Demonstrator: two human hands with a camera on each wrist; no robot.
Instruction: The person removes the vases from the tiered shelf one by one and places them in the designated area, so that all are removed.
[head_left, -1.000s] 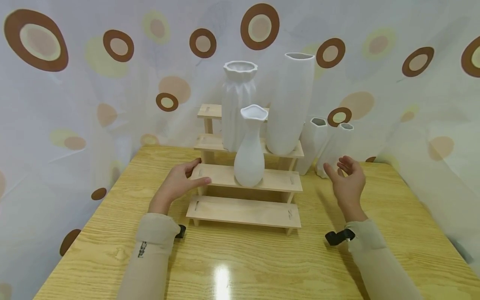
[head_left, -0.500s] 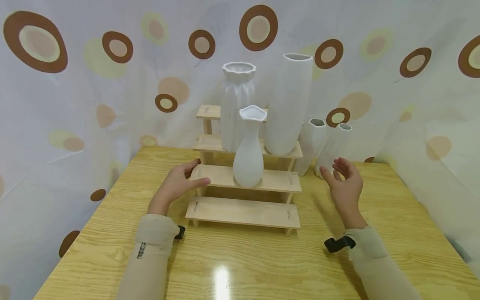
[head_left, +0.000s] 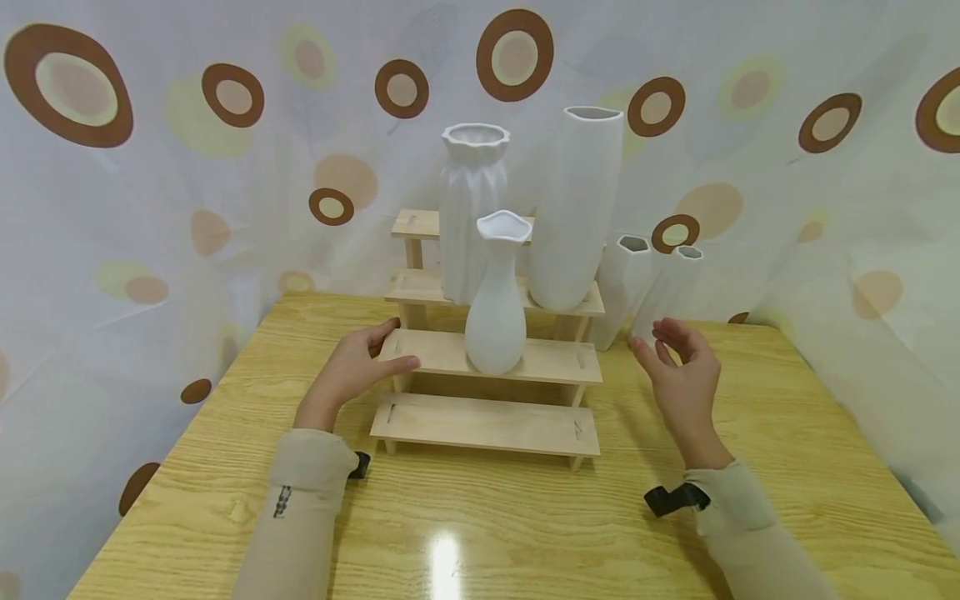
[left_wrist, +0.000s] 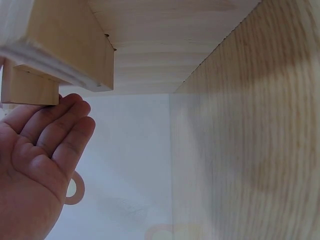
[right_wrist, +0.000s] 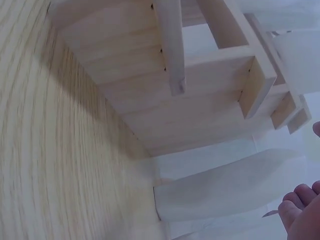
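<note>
A light wooden tiered stand [head_left: 480,425] stands on the table. My left hand [head_left: 356,367] holds the left end of its second step from the bottom, thumb on top and fingers at the end and underside. In the left wrist view, the fingers [left_wrist: 62,125] reach along the board's end. On that step stands a small white bottle-shaped vase [head_left: 497,321]. One step higher are a white pleated vase [head_left: 472,217] and a tall smooth white vase [head_left: 576,208]. My right hand [head_left: 686,383] hovers right of the stand, its fingers loosely bent around nothing.
Two more white vases, one faceted [head_left: 624,283] and one slimmer [head_left: 667,292], stand on the table [head_left: 450,525] behind the right side of the stand. A patterned cloth [head_left: 247,183] hangs close behind and along both sides.
My right hand has drifted a little left and toward me, closer to the stand. My left hand keeps its hold on the step, and the vases stay in place.
</note>
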